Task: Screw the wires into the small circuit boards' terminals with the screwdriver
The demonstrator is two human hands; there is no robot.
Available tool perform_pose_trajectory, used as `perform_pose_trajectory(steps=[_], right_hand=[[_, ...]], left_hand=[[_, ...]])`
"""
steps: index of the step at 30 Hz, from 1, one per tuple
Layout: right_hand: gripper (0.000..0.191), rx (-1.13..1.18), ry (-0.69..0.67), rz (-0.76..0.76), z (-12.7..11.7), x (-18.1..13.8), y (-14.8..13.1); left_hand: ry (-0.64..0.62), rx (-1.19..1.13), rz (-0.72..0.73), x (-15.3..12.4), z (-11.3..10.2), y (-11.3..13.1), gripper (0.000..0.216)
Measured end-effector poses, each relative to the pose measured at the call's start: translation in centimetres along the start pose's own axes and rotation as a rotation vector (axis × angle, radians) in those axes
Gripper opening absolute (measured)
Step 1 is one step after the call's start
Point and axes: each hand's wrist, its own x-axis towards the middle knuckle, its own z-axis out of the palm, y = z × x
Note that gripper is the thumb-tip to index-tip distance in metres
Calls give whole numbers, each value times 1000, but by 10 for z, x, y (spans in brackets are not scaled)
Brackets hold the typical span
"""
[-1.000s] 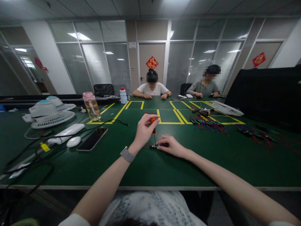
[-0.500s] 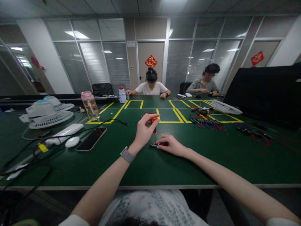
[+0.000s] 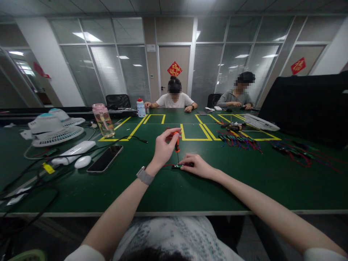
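My left hand (image 3: 165, 145) pinches the top of an orange and black screwdriver (image 3: 177, 146), which stands nearly upright. The tip of its thin shaft comes down on a small green circuit board (image 3: 176, 166) lying on the table. Fingers of my right hand (image 3: 196, 166) are closed on the right end of that board and cover part of it. A red wire (image 3: 169, 165) runs out from the board's left side. Whether the tip sits in a screw is too small to tell.
Wired circuit boards (image 3: 239, 141) lie to the right, before a white keyboard (image 3: 261, 122) and a large black screen (image 3: 307, 108). On the left are a phone (image 3: 105, 159), a white mouse (image 3: 83, 162), a pink-lidded bottle (image 3: 103, 121), cables and fans (image 3: 54, 132). Two people sit opposite.
My left hand's fingers have shifted around the screwdriver's top, baring more of its handle. The right hand stays on the board. The whole view has moved slightly.
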Motion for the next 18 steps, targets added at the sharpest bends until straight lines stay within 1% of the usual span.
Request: perform_pose_trajectory(steps=[6, 9, 14, 18], right_hand=[[25, -1, -2, -2, -1, 0, -1], [25, -2, 1, -3, -1, 0, -1], [24, -11, -6, -14, 0, 1, 0], [24, -4, -11, -17, -1, 1, 0]], left_hand=[[59, 132, 90, -2, 0, -1, 11], [57, 122, 108, -3, 1, -2, 15], [-26, 32, 62, -2, 1, -4, 29], [-20, -75, -15, -1, 1, -6, 32]])
